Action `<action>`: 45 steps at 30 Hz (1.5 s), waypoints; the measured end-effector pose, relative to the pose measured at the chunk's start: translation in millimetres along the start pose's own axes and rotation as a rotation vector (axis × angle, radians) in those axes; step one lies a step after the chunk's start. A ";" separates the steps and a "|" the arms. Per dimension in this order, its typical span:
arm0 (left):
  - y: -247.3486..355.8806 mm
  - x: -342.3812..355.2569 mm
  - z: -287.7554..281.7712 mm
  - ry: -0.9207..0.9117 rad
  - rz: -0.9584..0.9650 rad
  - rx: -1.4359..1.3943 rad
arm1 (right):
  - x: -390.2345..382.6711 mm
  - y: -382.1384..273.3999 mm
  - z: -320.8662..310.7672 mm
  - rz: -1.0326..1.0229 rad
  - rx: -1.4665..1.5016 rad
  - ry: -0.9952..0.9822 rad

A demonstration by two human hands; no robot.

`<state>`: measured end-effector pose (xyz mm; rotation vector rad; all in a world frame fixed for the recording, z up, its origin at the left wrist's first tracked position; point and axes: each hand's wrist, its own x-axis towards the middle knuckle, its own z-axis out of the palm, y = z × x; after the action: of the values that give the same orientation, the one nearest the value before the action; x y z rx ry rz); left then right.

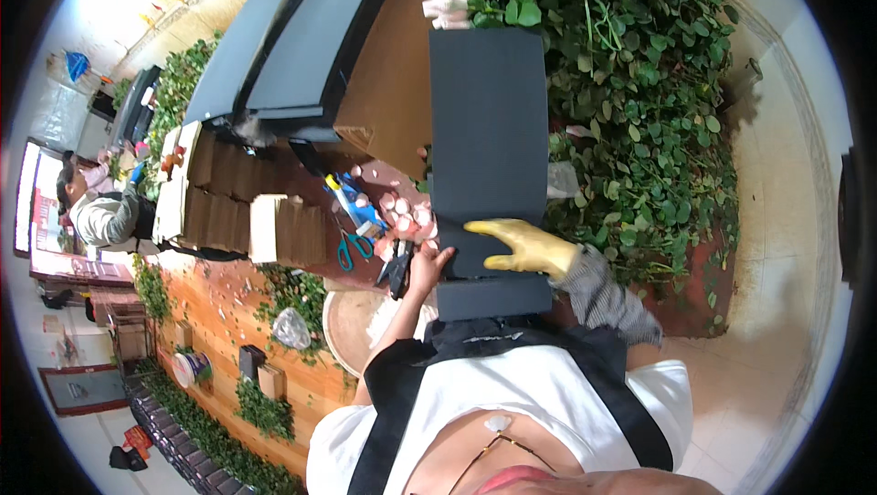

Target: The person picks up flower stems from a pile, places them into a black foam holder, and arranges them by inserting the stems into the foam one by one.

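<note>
Dark board (pixel 489 121) lies lengthwise, reaching near edge of table (pixel 711 280). Gloved right hand (pixel 534 248) over it, fingers spread; bare left hand (pixel 426 268) at its left edge, can't tell whether pinching. Seemingly steadying creased near end; next move calls for even pressure.

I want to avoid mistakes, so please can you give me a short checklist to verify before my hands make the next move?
1. Left hand at the left edge of the dark sheet: ok.
2. Left hand protected: not ok, it is bare.
3. Right hand protected: ok, it is gloved in yellow.
4. Right hand pressing on the sheet: cannot tell; it is over it, fingers spread.
5. Scissors off the sheet: ok, they lie to its left.
</note>
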<state>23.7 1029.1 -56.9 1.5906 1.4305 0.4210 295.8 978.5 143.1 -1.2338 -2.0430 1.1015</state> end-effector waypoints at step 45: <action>61.2 -18.5 -346.8 0.954 0.007 0.807 | 38.4 48.1 78.6 0.249 -0.872 -0.275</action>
<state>-208.2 1156.9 175.9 2.1436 2.5417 0.7180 242.3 995.2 60.6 -1.8548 -2.7743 0.4596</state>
